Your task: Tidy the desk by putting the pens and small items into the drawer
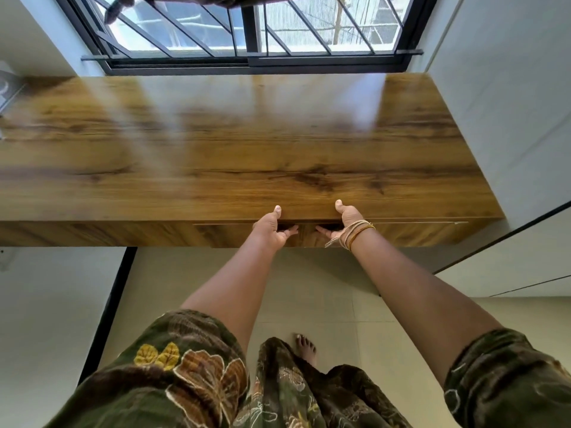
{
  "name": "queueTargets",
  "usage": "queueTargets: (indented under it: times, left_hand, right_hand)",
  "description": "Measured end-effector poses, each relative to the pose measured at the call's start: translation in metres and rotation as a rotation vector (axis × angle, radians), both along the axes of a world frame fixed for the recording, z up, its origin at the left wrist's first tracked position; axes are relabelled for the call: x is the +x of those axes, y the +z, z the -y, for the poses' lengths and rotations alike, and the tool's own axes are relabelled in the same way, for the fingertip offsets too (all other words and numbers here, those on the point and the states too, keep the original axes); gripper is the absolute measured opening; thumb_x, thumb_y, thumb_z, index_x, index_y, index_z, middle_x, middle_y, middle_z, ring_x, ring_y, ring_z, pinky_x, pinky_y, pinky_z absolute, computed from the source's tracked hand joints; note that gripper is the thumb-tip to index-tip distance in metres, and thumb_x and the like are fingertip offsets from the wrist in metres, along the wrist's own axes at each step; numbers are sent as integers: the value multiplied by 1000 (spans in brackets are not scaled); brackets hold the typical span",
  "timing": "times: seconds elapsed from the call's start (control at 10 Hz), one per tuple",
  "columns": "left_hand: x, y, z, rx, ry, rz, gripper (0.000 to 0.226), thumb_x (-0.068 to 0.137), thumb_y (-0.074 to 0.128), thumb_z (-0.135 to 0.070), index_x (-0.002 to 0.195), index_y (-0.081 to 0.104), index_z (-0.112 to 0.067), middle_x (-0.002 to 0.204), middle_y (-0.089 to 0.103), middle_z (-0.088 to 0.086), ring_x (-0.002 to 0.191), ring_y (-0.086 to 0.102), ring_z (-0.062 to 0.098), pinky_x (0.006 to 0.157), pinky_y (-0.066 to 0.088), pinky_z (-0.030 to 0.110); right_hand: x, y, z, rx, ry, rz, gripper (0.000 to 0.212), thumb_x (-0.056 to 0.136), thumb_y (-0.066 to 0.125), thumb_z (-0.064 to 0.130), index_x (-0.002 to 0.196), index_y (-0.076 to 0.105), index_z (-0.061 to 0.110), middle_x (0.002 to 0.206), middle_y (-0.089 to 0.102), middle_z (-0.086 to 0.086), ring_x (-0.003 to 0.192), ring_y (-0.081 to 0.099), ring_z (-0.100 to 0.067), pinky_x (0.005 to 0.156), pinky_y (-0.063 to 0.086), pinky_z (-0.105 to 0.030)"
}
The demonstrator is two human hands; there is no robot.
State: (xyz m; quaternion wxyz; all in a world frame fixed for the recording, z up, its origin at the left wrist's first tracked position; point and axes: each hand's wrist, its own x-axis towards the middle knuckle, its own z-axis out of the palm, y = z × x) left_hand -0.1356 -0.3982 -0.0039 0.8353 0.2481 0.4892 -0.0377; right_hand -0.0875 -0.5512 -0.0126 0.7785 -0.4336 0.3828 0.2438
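The wooden desk [247,149] runs under a barred window. Its drawer front [401,231] sits flush along the front edge, with a dark recess at the top middle. My left hand [272,230] and my right hand [343,223] rest side by side on the drawer front at that recess. Each thumb lies on the desk's top edge, and the straight fingers point inward toward each other, flat against the drawer face. A thread band wraps my right wrist. Neither hand holds anything. No pens or small items are visible.
A tall white cabinet [509,118] closes off the desk's right end. A grey object [6,88] is cut off at the left edge. The window [247,32] sits right behind the desk. My bare foot [306,347] stands on the tiled floor [309,288].
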Motion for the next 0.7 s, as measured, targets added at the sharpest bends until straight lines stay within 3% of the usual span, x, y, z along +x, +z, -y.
queueTargets:
  times: [0.2,0.3,0.4,0.5,0.6,0.7]
  left_hand:
    - [4,9,-1,-38,8,-34,46,92,55,2,134,36,1,145,27,26,137,24,53,101,37,65]
    - [0,10,2,5,-24,-6,50,92,56,-2,138,34,-2,143,30,25,135,30,51,100,42,62]
    - [-18,20,4,321,-242,-44,35,94,57,-9,124,41,-3,133,43,21,123,49,40,96,50,53]
    - [-42,18,-2,775,-508,-173,27,95,56,-16,116,46,-1,130,51,18,118,53,35,98,49,47]
    - [-79,7,-22,1275,-892,-117,54,97,52,-18,144,29,-6,141,46,20,128,47,35,104,43,46]
    - [-102,11,-31,1462,-1040,-59,72,97,49,-14,154,5,-20,157,25,13,145,25,31,112,28,51]
  right_hand:
    - [4,-3,1,45,-64,-17,54,92,63,21,136,35,9,127,40,-16,128,41,-40,91,48,-61]
    - [1,-3,2,34,-57,-7,54,92,63,22,136,35,9,128,41,-16,127,42,-40,91,50,-59]
    - [-8,7,-2,-82,66,35,49,91,63,24,132,40,8,126,45,-14,122,48,-38,87,54,-54]
    - [-23,12,-8,-370,314,78,45,91,62,23,130,47,6,129,52,-13,115,55,-36,89,55,-49]
    - [-50,22,-22,-859,612,293,37,92,54,18,125,53,1,124,59,-17,108,59,-34,89,51,-36]
    - [-71,32,-29,-1106,758,469,33,90,52,15,120,56,1,119,61,-17,106,60,-34,84,48,-36]
